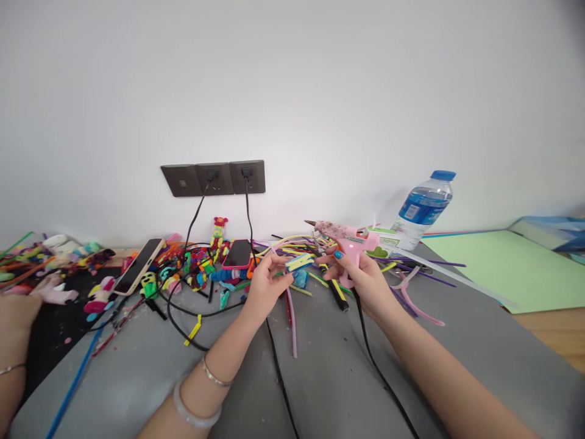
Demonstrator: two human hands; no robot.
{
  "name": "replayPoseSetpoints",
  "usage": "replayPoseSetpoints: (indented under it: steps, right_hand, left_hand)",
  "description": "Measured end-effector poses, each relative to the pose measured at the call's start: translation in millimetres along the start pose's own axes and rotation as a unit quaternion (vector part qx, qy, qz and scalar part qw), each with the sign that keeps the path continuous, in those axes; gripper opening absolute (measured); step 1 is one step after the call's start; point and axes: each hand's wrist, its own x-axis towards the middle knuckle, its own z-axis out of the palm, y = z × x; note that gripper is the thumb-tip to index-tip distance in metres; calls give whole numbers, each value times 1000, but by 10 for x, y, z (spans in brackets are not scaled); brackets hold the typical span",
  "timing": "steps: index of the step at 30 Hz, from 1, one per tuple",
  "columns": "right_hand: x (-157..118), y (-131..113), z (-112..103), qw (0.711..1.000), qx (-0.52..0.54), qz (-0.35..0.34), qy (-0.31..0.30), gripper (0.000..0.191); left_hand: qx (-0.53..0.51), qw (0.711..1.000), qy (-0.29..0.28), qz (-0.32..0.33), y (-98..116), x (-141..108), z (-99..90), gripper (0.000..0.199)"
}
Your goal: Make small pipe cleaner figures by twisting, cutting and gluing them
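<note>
Between the thumb and fingers of my left hand (269,281) is a small blue and yellow fuzzy piece (299,263), apparently of pipe cleaner. My right hand (361,274) grips a pink hot glue gun (350,238) by its handle. The gun's dark nozzle points left, above the fuzzy piece and apart from it. A clear glue stick (448,271) sticks out of its back, and a black cord (372,360) runs down from the handle. Beneath my hands lie a black and yellow cutter (337,296), a blue fuzzy scrap (300,279) and a lilac pipe cleaner (292,323).
Fuzzy figures (100,296), two phones (139,266) and loose pipe cleaners crowd the grey table (315,390). Cords hang from wall sockets (212,178). A water bottle (425,207) leans near green paper (493,262). Another person's hand (18,317) is at left.
</note>
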Motion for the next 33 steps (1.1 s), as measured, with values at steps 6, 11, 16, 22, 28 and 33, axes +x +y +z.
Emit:
replayPoseSetpoints:
  steps: [6,11,16,22,28,33]
  right_hand:
    - [12,34,-33,999,25,14,-27,44]
    - [13,43,-38,999,31,17,-27,43]
    - [4,23,-25,999,24,16,-31,46]
    - [-4,-7,-9,998,45,20,-39,46]
    - [-8,6,0,998,51,15,-39,44]
    - [-18,2,0,998,53,15,-40,41]
  left_hand:
    - [23,1000,-15,8,-4,1,-5,28]
    - [34,999,-20,9,-24,7,-6,29]
    - [80,996,-20,31,-21,-18,-4,23]
    - [162,984,-25,74,11,-57,23,14]
    - [188,978,-23,90,19,-64,36,13]
    - [189,978,-21,92,39,-75,33,14]
